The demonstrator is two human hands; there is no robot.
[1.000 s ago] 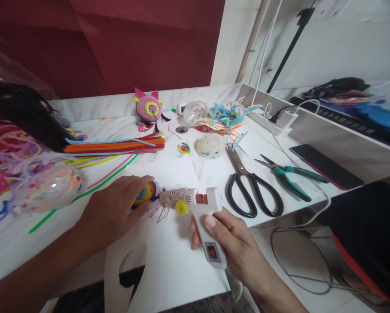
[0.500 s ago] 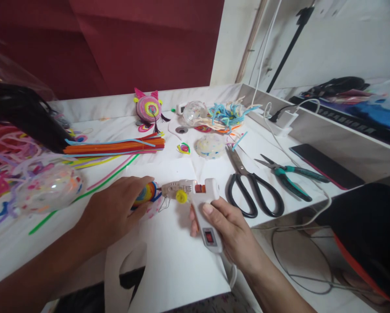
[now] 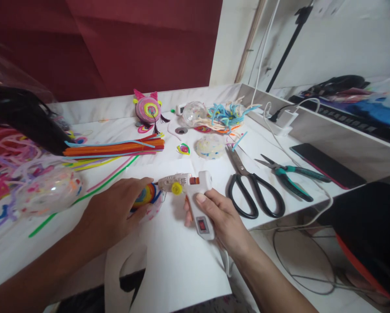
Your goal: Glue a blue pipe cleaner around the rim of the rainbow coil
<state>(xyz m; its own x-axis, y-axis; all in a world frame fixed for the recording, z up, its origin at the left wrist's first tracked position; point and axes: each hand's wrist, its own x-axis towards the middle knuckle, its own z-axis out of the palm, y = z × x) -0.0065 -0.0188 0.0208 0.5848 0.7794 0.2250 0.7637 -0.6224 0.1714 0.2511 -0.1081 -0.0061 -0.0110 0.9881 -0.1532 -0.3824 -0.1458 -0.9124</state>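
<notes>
Two bare hands over white paper (image 3: 188, 261): left hand (image 3: 111, 213), fingers curled part-closed, holding a rainbow-striped piece (image 3: 145, 194), its near side largely covered by fingers and thumb; right hand (image 3: 221, 213), closed round the handle of a white glue gun (image 3: 196, 195), some fingers behind the grip. Nozzle at the striped piece's right edge; contact cannot be told. One clear plastic bag (image 3: 14, 65), upper left, cut off by the view's edge, a black item (image 3: 28, 117) in or beneath it, unclear which. One clear speckled shell (image 3: 49, 189), left; whether its coloured bits lie inside or on the wall is unclear. One pale speckled dome (image 3: 210, 146), beyond the gun; one clear ball (image 3: 194, 113), touching or just beside tangled craft stems (image 3: 229, 116). Scissors (image 3: 243, 171) and green-handled pliers (image 3: 284, 171), right. One dark garment (image 3: 367, 221), lower right, partly out of view.
</notes>
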